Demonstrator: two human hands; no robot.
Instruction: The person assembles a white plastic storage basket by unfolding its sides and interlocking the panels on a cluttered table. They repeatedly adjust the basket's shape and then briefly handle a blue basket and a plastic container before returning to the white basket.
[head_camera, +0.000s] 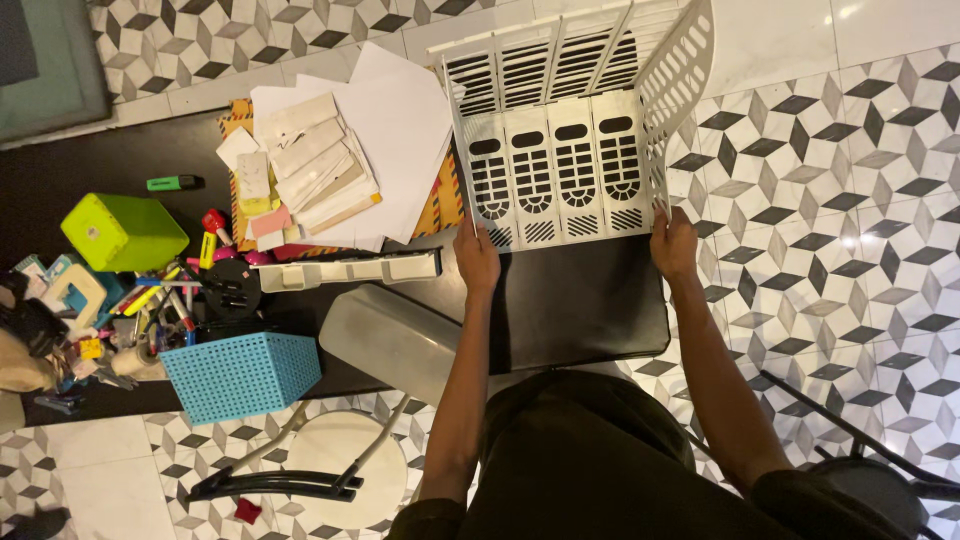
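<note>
A white plastic file rack (560, 150) with several upright slotted dividers stands on the right end of a black desk (590, 300). My left hand (476, 256) grips its near left corner. My right hand (673, 243) grips its near right corner by the perforated side wall. Both arms reach forward from my lap. To the left of the rack lies a loose stack of white papers and envelopes (350, 150).
A grey tray (395, 340) lies tilted at the desk's near edge. A blue mesh basket (243, 373), a lime green box (122, 232), a black pen holder (230, 288) and scattered pens crowd the left. A white stool (340, 465) stands on the patterned floor.
</note>
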